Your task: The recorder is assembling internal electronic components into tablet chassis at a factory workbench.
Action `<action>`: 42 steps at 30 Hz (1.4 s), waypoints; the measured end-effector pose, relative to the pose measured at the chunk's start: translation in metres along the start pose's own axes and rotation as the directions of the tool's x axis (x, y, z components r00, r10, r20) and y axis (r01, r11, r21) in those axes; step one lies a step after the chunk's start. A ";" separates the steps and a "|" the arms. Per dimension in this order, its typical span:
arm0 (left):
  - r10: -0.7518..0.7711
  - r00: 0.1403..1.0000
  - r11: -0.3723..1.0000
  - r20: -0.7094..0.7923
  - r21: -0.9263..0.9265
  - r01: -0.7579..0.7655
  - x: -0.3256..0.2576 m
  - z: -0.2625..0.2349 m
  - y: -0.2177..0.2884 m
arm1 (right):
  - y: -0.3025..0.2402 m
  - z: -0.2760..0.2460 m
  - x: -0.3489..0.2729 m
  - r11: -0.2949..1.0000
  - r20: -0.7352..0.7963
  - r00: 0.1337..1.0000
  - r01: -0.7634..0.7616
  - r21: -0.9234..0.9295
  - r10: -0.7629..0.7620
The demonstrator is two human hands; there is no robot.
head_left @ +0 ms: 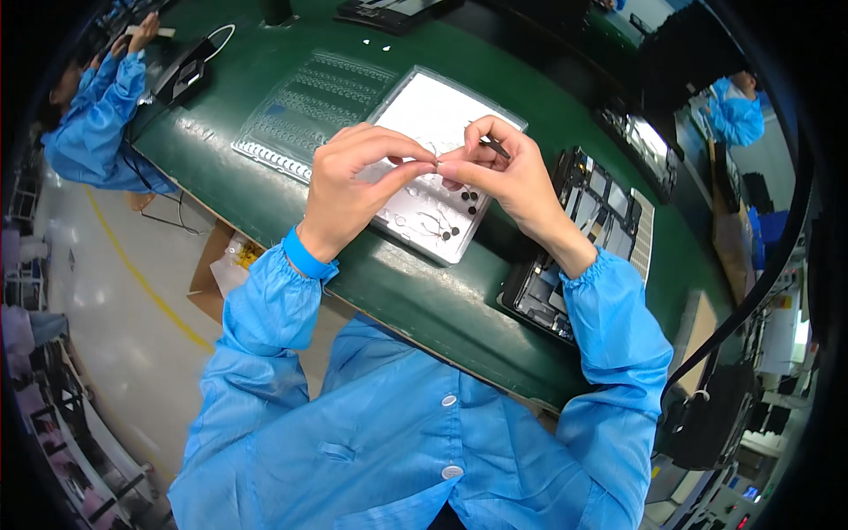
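Note:
Over a white shallow tray [415,231], my two hands meet fingertip to fingertip. My left hand [358,177], with a blue band at its wrist, is closed in a pinch. Whatever lies between its finger and thumb is too small to name. My right hand [508,172] pinches at the same spot, and a dark slim tool, perhaps tweezers [496,148], is tucked in its fingers. In the tray below lie several small round black parts [447,234] with thin wires [431,221].
A clear plastic blister tray [300,115] lies left of the white tray. Opened electronic device housings [539,287] sit by my right forearm. A black device [181,79] with a cable stands at the far left, near a co-worker in blue [97,124]. A cardboard box [212,274] stands below the table edge.

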State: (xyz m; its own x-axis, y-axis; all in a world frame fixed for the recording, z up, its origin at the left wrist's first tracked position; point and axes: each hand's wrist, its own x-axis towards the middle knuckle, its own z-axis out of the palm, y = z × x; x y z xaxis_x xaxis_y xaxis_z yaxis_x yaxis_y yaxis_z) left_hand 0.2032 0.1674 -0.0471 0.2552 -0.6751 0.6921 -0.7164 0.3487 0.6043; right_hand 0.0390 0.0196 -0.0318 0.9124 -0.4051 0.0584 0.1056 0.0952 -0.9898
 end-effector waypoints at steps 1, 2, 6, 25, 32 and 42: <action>0.005 1.000 1.000 0.021 0.001 -0.005 0.000 0.001 0.000 | 0.000 -0.001 0.000 1.000 0.015 1.000 0.009 -0.002 -0.009; 0.030 1.000 0.998 0.004 0.062 -0.030 0.001 0.002 0.001 | 0.000 -0.001 0.000 1.000 0.009 1.000 0.018 -0.012 -0.018; 0.106 0.994 0.974 0.018 0.198 -0.108 0.004 0.001 0.007 | 0.000 -0.003 0.000 0.997 0.006 1.000 0.023 -0.070 -0.022; 0.228 0.956 0.836 0.182 0.467 -0.289 0.005 0.009 0.014 | 0.011 -0.004 0.002 0.967 -0.098 0.970 0.206 -0.148 -0.221; 0.102 0.970 0.851 0.222 0.484 -0.201 0.006 0.005 0.008 | 0.012 -0.025 0.012 0.904 -0.234 0.881 0.363 -0.225 -0.411; -0.027 0.893 0.921 0.449 0.358 -0.152 0.064 0.012 0.045 | -0.094 -0.079 -0.065 0.824 -0.191 0.864 0.344 -0.451 -0.466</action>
State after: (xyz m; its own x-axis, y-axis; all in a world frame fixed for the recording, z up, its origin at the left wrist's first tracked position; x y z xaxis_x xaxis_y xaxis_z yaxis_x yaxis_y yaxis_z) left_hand 0.1795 0.1319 0.0190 -0.0441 -0.9042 0.4249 -0.9312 0.1912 0.3103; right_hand -0.0616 -0.0343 0.0469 0.6637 -0.5680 0.4867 0.2228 -0.4711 -0.8535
